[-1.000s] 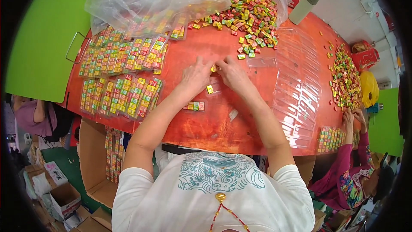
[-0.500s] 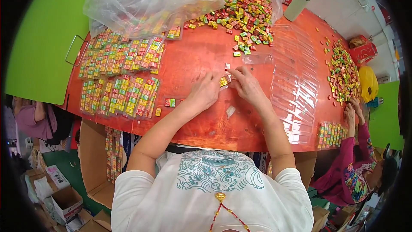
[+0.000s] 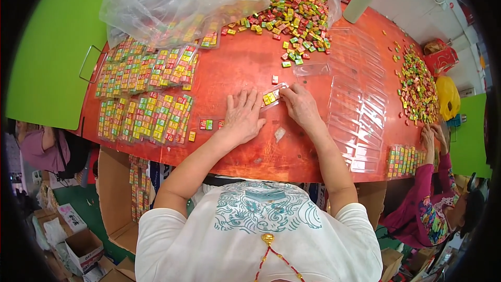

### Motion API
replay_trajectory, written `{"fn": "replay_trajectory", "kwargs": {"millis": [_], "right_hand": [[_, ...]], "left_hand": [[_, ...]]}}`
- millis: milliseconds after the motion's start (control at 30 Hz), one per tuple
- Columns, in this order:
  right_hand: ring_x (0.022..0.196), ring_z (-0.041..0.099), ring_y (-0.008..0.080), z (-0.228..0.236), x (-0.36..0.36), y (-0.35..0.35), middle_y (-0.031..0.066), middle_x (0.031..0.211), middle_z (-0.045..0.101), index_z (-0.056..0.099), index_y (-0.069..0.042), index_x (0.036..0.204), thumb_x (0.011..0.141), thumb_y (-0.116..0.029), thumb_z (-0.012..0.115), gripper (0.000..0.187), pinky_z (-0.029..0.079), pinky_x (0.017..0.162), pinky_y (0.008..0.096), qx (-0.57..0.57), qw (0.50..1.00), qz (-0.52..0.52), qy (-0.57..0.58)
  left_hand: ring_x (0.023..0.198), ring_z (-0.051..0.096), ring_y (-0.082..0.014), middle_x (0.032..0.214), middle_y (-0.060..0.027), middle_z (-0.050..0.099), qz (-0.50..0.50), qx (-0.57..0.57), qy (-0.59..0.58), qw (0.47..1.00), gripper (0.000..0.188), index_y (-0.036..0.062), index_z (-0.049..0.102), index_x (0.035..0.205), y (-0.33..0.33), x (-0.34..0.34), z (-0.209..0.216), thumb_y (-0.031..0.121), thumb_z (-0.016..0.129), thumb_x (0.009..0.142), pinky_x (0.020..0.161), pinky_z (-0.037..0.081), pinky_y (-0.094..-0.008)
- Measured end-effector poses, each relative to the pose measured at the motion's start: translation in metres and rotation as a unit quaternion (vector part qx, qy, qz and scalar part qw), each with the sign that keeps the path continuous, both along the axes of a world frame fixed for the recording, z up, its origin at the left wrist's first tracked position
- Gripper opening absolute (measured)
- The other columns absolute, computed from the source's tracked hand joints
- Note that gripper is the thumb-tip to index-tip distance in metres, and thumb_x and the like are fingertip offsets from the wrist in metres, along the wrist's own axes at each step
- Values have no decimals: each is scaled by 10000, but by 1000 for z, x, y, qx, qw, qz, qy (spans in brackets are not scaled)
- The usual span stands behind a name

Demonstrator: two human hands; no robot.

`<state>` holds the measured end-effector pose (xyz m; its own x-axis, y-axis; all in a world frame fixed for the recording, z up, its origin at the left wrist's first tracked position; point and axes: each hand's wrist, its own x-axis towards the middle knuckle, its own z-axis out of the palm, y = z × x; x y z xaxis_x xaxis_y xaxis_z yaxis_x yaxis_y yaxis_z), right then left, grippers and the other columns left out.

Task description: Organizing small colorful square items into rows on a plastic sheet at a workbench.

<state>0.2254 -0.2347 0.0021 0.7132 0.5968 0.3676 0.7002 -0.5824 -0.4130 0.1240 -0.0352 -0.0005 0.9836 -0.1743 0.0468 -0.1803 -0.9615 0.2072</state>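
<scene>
The left hand (image 3: 243,118) lies flat, fingers spread, on the red surface (image 3: 224,68). The right hand (image 3: 301,105) touches a clear tray (image 3: 271,105) holding yellow pieces (image 3: 269,97); I cannot tell whether it grips.

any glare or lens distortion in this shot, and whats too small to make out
Head view: bright glare streaks the clear trays on the right; head view: the red table's near edge bows and the corners go black, fisheye-style; head view: print on the heaped small blocks is too tiny to read.
</scene>
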Motion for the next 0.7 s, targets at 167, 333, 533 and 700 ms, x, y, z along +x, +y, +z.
{"fn": "replay_trajectory", "kwargs": {"millis": [167, 333, 533, 700], "right_hand": [[851, 612, 336, -2, -1, 2, 139, 893, 598, 661, -43, 987, 898, -74, 648, 96, 502, 752, 433, -10, 999, 4, -37], [865, 608, 320, -2, 0, 9, 136, 886, 595, 622, -45, 1008, 882, -106, 650, 142, 473, 770, 435, -51, 998, -25, -31], [939, 601, 297, 5, -19, 9, 110, 990, 597, 631, -85, 1089, 881, -126, 676, 217, 468, 763, 426, -61, 996, -38, -60], [1035, 577, 279, 12, -41, 17, 113, 1151, 595, 654, -130, 1209, 852, -142, 660, 357, 434, 859, 414, -70, 993, 27, -87]], "left_hand": [[1500, 243, -396, 1625, -227, 245, -9, 16, 45, 999, 891, -9, 238, 1565, -5, -3, 3, 422, 648, 902, 1134, 172, -695], [1511, 225, -388, 1636, -221, 218, 11, 14, 53, 998, 899, 2, 202, 1579, -10, 0, 4, 430, 633, 916, 1148, 133, -709], [1497, 248, -410, 1599, -256, 274, 38, -100, 49, 993, 872, -1, 255, 1558, 1, -5, 7, 367, 672, 887, 1156, 109, -707], [1481, 279, -412, 1572, -235, 327, 69, -10, 14, 997, 787, 1, 328, 1520, 10, -7, 6, 370, 653, 906, 1135, 142, -727]]}}
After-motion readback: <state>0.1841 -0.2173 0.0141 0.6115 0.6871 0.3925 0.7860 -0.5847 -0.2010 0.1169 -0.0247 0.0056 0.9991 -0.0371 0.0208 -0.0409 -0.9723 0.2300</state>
